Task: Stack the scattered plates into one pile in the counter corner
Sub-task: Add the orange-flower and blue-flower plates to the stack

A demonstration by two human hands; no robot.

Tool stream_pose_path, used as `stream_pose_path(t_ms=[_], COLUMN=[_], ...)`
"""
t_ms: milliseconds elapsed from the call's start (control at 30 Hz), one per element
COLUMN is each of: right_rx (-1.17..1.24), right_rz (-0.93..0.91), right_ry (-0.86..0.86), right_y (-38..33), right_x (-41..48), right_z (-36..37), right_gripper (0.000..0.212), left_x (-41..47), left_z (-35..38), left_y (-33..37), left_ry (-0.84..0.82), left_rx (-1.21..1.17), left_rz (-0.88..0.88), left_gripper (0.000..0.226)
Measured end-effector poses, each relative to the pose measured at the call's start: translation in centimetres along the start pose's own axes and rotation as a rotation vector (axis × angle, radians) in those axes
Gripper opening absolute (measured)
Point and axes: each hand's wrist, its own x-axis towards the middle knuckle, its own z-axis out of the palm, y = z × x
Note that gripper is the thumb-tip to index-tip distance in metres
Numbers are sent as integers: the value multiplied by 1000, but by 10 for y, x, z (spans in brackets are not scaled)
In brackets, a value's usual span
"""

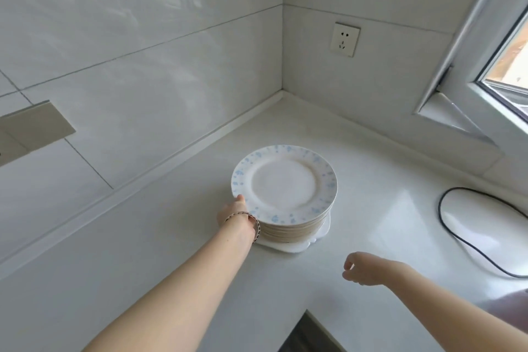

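Note:
A pile of several white plates [285, 188] with blue-speckled rims stands on the white counter [171, 251], on top of a white square plate or mat [294, 247]. My left hand [233, 213] rests against the pile's left side, thumb near the top rim; its fingers are hidden behind the pile. A beaded bracelet circles that wrist. My right hand [368, 268] hovers above the counter in front and right of the pile, fingers loosely curled and holding nothing.
The counter corner [283, 94] lies behind the pile, between tiled walls. A wall socket [345, 39] sits above it. An open window frame [468, 100] juts in at right. A black cable [463, 240] loops on the counter at right. The counter's inner edge [311, 314] is near me.

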Motion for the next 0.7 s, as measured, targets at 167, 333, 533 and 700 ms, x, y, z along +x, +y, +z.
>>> stream_pose_path(t_ms=[167,333,533,700], right_rx=[4,31,18,8], right_rz=[-24,-33,-13,-17], right_ry=[0,4,-5,-4], right_y=[2,1,-5,-5], right_x=[10,21,28,34], right_z=[-11,-17,-26,-28], right_gripper=[21,29,40,40], left_x=[17,26,50,49], left_z=[12,12,-1,-5], left_y=[-8,-7,-8,-8], left_ry=[84,71,18,2], left_rx=[59,138,657,903], left_rz=[41,139,381,502], left_gripper=[36,29,31,37])
